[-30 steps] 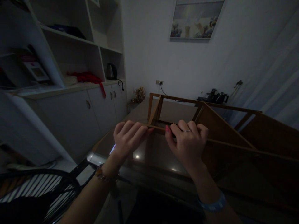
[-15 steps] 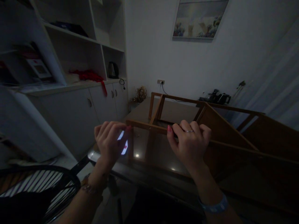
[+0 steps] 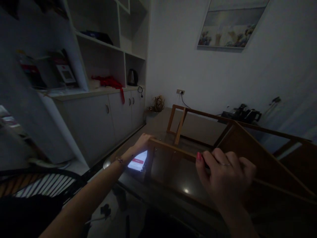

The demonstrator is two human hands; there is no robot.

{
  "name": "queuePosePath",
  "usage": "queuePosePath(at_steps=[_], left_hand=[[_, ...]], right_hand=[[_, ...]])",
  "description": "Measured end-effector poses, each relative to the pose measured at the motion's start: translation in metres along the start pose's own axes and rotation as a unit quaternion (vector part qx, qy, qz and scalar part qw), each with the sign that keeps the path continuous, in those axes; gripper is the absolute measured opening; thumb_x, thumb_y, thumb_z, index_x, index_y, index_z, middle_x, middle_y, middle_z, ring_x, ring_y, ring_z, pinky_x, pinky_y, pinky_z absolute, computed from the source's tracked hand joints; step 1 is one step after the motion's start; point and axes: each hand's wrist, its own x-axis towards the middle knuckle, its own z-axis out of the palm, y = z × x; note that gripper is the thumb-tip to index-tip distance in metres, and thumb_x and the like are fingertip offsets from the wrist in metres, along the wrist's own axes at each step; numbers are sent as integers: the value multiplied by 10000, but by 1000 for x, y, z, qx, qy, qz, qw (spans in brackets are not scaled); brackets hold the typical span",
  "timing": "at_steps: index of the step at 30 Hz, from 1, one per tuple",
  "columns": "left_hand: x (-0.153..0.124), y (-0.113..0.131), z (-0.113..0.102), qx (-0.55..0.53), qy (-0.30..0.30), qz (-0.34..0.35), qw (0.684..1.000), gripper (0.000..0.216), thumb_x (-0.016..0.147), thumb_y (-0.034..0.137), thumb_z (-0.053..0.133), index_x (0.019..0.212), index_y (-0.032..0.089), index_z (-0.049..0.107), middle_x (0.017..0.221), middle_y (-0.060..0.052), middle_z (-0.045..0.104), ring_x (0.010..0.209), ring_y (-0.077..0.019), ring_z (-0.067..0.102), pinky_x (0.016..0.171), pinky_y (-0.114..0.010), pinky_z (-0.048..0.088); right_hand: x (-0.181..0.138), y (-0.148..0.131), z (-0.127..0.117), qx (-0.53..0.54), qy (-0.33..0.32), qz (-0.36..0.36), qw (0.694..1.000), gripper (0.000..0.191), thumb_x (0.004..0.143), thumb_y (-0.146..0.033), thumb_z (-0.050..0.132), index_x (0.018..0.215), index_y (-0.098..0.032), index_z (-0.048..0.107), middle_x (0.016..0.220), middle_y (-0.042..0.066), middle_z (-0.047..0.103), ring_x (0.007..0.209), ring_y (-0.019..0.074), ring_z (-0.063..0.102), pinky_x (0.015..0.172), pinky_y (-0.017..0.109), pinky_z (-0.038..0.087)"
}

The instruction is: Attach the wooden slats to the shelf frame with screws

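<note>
1. Main thing: long brown wooden frame with thin straight rails [image 3: 209, 116], lying on the large dark glossy-topped table [image 3: 158, 124], reaching from the middle of the view to past the right edge.
2. Right hand [image 3: 226, 172]: fingers folded over the flat brown wooden near rail [image 3: 183, 151], red-nailed thumb against it; reads as a firm grip.
3. Left hand [image 3: 143, 140]: at the rail's left end, touching or just beside it. Fingertips mostly hidden, so can't tell if they grip or only rest.
4. Done, as far as visible: slim brown wooden crossbar [image 3: 180, 125] runs between far and near rails; broad brown wooden panel [image 3: 247, 145] sits slantwise farther right. Both look fitted in place, my judgement.
5. Left: can't be settled from this view. The frame lies rather than stands, and both hands are at the near rail, so handling seems unfinished. Joints too dark to check; right end out of view.
6. Nearby: flat phone with bright white-and-red screen [image 3: 138, 161] on the table, just beside the left wrist; black coffee-maker-like appliance [image 3: 239, 114] beyond the far rail.
</note>
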Motion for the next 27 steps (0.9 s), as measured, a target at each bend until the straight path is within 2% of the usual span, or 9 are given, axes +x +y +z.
queuePosePath(at_steps=[4, 11, 17, 22, 25, 27], left_hand=[[20, -7, 14, 8, -81, 40, 996, 154, 825, 316, 609, 814, 213, 723, 765, -23, 729, 745, -171, 653, 770, -296, 382], [29, -10, 11, 27, -120, 48, 991, 233, 862, 428, 590, 850, 217, 690, 872, -14, 736, 870, -187, 654, 832, -327, 313], [27, -15, 16, 22, -131, 39, 990, 251, 881, 443, 557, 865, 233, 694, 862, 3, 735, 838, -163, 648, 807, -311, 304], [28, -19, 32, 16, -121, 30, 992, 208, 868, 388, 582, 851, 223, 709, 866, -9, 733, 865, -176, 639, 873, -344, 314], [28, -20, 38, 6, -111, 32, 993, 222, 864, 376, 589, 834, 184, 696, 836, -24, 709, 842, -174, 630, 905, -384, 370], [23, -17, 38, -4, -88, 34, 996, 251, 880, 382, 576, 921, 151, 664, 913, -41, 682, 872, -177, 624, 891, -408, 442]], right_hand=[[0, -2, 1, -3, -8, 8, 1000, 369, 946, -366, 422, 623, -234, 543, 568, -1, 519, 650, 188, 395, 747, 401, 263], [1, 4, 3, 9, -8, 3, 1000, 322, 941, -367, 441, 670, -239, 559, 562, -11, 541, 634, 184, 386, 705, 389, 256], [3, 6, 5, 15, -37, 13, 999, 330, 945, -374, 436, 669, -239, 556, 568, -6, 532, 653, 188, 390, 726, 393, 258], [3, 2, 2, 16, -47, 32, 998, 359, 954, -371, 411, 656, -236, 560, 581, -1, 531, 671, 189, 397, 756, 399, 258], [2, -1, -2, 12, -52, 41, 998, 380, 958, -378, 392, 648, -231, 555, 597, 0, 530, 680, 185, 401, 779, 400, 259], [1, -2, -4, 10, -50, 35, 998, 374, 958, -384, 390, 659, -231, 557, 611, -1, 533, 687, 183, 403, 787, 398, 260]])
